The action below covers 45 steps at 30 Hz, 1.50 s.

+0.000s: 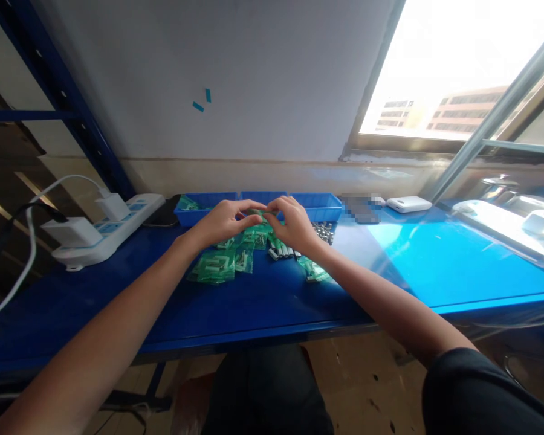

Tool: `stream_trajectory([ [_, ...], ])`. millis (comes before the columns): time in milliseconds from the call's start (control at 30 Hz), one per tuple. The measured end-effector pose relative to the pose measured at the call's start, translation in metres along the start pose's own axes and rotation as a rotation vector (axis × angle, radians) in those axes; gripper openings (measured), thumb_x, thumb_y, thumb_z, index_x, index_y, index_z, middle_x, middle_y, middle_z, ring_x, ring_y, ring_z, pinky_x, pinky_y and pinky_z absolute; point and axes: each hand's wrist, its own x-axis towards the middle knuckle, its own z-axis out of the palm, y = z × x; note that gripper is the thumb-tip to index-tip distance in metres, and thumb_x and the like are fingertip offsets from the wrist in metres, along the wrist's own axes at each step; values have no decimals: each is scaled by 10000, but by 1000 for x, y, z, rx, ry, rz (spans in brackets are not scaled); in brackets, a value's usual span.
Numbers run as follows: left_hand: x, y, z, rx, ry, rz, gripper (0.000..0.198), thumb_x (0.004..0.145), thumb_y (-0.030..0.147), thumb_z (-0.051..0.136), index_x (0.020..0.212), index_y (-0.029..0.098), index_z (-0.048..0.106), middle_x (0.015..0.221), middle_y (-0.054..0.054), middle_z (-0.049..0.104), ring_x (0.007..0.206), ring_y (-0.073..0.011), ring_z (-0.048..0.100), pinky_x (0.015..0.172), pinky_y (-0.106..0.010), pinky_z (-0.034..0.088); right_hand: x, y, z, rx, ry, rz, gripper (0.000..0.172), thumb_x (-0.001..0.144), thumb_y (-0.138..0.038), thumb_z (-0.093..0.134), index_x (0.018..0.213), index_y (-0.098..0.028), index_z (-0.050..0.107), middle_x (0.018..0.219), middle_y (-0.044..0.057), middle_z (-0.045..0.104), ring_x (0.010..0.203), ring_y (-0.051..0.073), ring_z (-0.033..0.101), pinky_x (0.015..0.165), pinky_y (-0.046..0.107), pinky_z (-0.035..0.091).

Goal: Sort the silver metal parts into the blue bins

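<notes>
My left hand (224,219) and my right hand (294,222) meet over the middle of the blue table, fingertips close together. Each pinches between thumb and fingers at a small green plastic bag (255,212), mostly hidden by the fingers. Below them lie several filled green bags (214,266) with pale and metallic pieces inside. Short silver cylinders (281,249) lie loose under my right hand. A heap of small metal parts (324,232) sits just to its right. Another green bag (314,270) rests under my right wrist.
Blue bins (320,206) line the back edge. At the left stand a white power strip (113,232) with plugged-in chargers and a dark phone-like slab (161,216). A white box-shaped device (408,204) lies at the back right, with another white strip (508,226) farther right.
</notes>
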Motion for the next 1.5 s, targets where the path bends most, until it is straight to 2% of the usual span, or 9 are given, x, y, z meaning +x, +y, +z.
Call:
stream_trajectory([
  [167, -2, -10, -13, 361, 324, 51, 336, 919, 383, 439, 1074, 223, 691, 1048, -53, 715, 982, -236, 641, 914, -351, 465, 1, -4, -8, -36, 49, 13, 248, 910, -326, 479, 1064, -161, 582, 973, 86, 634, 954, 213, 547, 872, 339, 409],
  [300, -9, -50, -38, 592, 540, -86, 332, 914, 284, 417, 1124, 223, 667, 1116, -80, 681, 1101, -273, 569, 992, -422, 415, 0, 3, -22, -293, -293, 121, 482, 852, -498, 541, 1194, -161, 567, 1129, 137, 631, 1075, 318, 523, 892, 450, 402],
  [433, -12, -73, -39, 640, 477, -176, 414, 849, 355, 532, 1227, 203, 607, 1235, -112, 606, 1201, -318, 484, 1037, -470, 373, -4, 17, -24, -389, -585, 146, 488, 811, -425, 619, 1225, -176, 552, 1181, 147, 618, 1101, 352, 528, 903, 482, 404],
  [667, 3, -15, 16, 98, 169, 46, 464, 861, 465, 537, 1237, 195, 548, 1198, -80, 630, 1030, -228, 604, 831, -325, 512, -2, 10, -15, 37, -125, -34, 392, 803, -115, 480, 1192, -165, 476, 1024, 85, 637, 943, 204, 586, 834, 332, 452],
  [867, -1, -10, -1, 311, 476, -23, 219, 924, 333, 453, 998, 197, 608, 980, -41, 647, 921, -188, 601, 823, -325, 488, -1, 6, -25, 31, -32, -37, 476, 849, -336, 561, 1272, -154, 444, 1050, 106, 626, 977, 221, 580, 857, 361, 459],
  [1000, -11, -45, -28, 643, 500, -136, 276, 905, 351, 468, 1074, 201, 628, 1108, -60, 598, 1113, -268, 512, 955, -415, 425, -4, 24, -29, -286, -436, 58, 505, 799, -431, 640, 1223, -167, 565, 1154, 138, 636, 1073, 306, 570, 881, 417, 444],
  [1100, -11, -56, -24, 631, 443, -141, 350, 877, 411, 505, 1120, 194, 632, 1175, -91, 578, 1151, -301, 493, 986, -426, 411, -4, 33, -26, -334, -596, 94, 303, 842, -334, 598, 1099, -183, 651, 1102, 112, 676, 995, 267, 627, 803, 334, 460],
  [1333, 1, -2, 22, 305, 193, 146, 452, 904, 458, 488, 1257, 180, 534, 1243, -87, 612, 1158, -244, 541, 993, -361, 426, 4, 10, -30, -78, -209, -58, 260, 937, -259, 447, 1034, -159, 667, 975, 79, 688, 911, 183, 623, 811, 273, 438],
  [1500, -1, -14, 7, 445, 330, -5, 360, 952, 422, 377, 1123, 209, 611, 1100, -75, 667, 1060, -249, 582, 936, -387, 439, 3, 9, -40, -135, -250, -28, 409, 912, -380, 505, 1243, -145, 554, 1094, 119, 657, 1038, 243, 581, 893, 361, 430],
])
